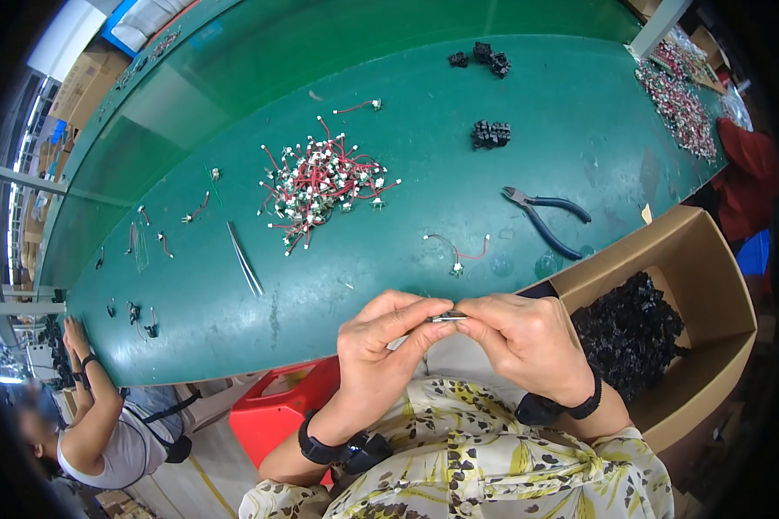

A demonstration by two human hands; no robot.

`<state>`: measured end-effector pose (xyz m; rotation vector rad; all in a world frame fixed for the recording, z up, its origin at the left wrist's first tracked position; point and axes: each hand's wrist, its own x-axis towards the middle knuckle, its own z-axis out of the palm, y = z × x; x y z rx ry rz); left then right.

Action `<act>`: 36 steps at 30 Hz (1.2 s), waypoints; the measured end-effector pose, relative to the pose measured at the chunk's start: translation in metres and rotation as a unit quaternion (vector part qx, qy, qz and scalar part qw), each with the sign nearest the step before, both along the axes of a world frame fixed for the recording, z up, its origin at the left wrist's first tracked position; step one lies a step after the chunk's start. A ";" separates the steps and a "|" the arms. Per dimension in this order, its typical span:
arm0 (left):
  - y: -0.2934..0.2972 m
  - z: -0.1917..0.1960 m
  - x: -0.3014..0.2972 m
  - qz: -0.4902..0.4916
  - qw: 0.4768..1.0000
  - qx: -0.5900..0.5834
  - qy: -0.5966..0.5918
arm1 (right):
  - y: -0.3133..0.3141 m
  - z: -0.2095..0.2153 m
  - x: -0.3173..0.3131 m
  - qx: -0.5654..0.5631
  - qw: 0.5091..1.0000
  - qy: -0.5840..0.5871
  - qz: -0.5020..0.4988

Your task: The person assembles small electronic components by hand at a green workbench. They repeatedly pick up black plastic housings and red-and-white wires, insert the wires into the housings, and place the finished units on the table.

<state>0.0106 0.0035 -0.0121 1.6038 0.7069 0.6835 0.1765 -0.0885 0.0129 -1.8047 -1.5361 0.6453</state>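
**Fingers pinched on a small metal part, low centre of the frame**

Fingers (424, 322) of both hands meeting low in the centre of the frame, closed on a small silvery metal part (449, 317) held level between them. Left hand (381, 342) curled, thumb and forefinger clamped on the part's left end. Right hand (528, 337) gripping the right end, fingertips pressed together around it. Black bands on both wrists, patterned sleeves below at the bottom edge.

Just above the hands, on the green tabletop (337, 285), a single red-wired connector lead (459, 253) lying apart from the rest. Higher, at centre frame, a tangled pile of red wires with white connectors (320, 183). Left of that pile, a pair of tweezers (246, 259) lying slantwise. Right of centre, blue-handled pliers (547, 216), jaws pointing upper left. Further up, two clusters of small black parts (491, 134), well apart from the hands.

At right, an open cardboard box (710, 285) butting against the tabletop edge, holding a heap of black pieces (627, 333), just beside the right hand. Under the left forearm, a red plastic bin (277, 415). In the lower left corner, another person (104, 424) reaching toward the tabletop's far left end.
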 end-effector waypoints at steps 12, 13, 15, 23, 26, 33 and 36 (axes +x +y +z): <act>0.001 -0.013 -0.001 0.040 0.969 -0.169 -0.175 | 0.007 -0.013 -0.005 -0.028 0.968 0.248 -0.018; 0.002 -0.011 -0.003 0.045 0.974 -0.146 -0.167 | 0.007 -0.010 -0.005 -0.023 0.972 0.233 -0.030; 0.004 -0.007 -0.006 0.055 0.982 -0.098 -0.150 | 0.005 0.000 -0.004 -0.014 0.978 0.202 -0.055; 0.002 -0.001 -0.017 0.027 0.977 -0.121 -0.174 | 0.011 0.010 -0.014 0.039 0.996 0.075 0.000; 0.000 0.003 -0.019 0.034 0.974 -0.131 -0.179 | 0.014 0.011 -0.016 0.038 0.998 0.051 0.018; 0.005 0.001 -0.025 0.019 0.982 -0.089 -0.166 | 0.016 0.014 -0.016 0.038 0.998 0.002 0.041; 0.005 0.002 -0.024 0.031 0.985 -0.070 -0.152 | 0.016 0.013 -0.018 0.044 0.998 -0.009 0.033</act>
